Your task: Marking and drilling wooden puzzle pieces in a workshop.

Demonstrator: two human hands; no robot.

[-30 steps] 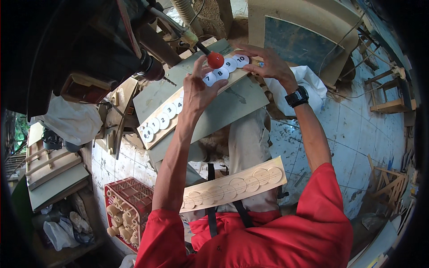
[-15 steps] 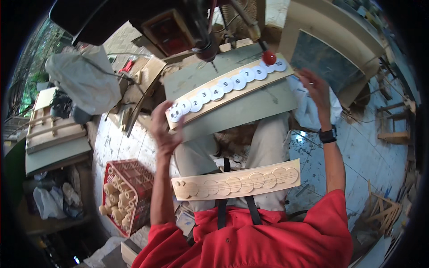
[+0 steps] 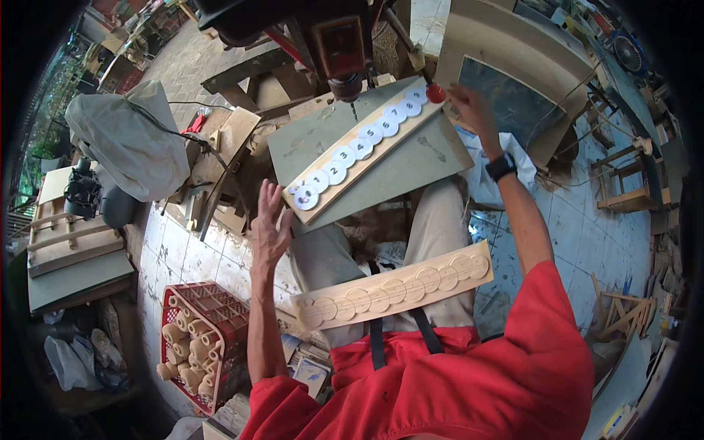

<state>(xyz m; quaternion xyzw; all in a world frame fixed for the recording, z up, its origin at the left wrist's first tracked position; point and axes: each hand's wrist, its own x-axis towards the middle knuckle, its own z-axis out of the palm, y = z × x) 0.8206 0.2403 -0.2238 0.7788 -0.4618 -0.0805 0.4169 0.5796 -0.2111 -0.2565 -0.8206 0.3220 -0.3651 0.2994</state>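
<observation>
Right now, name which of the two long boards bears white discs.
The board on the grey table: white discs line it. The other board, across the thighs, shows circle outlines on bare wood.

at eight o'clock, a red crate (image 3: 239,317) holds pale wooden pieces (image 3: 192,352); at ten, white sheeting (image 3: 125,147); at three, a wooden stool (image 3: 625,199).

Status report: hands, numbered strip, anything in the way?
Left hand open near numbered strip; right hand by red knob. Strip on grey panel. In view, knob overlaps strip's far end.

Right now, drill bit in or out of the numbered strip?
Out: drill bit visible to its tip against grey panel, beyond numbered wooden strip.
</observation>
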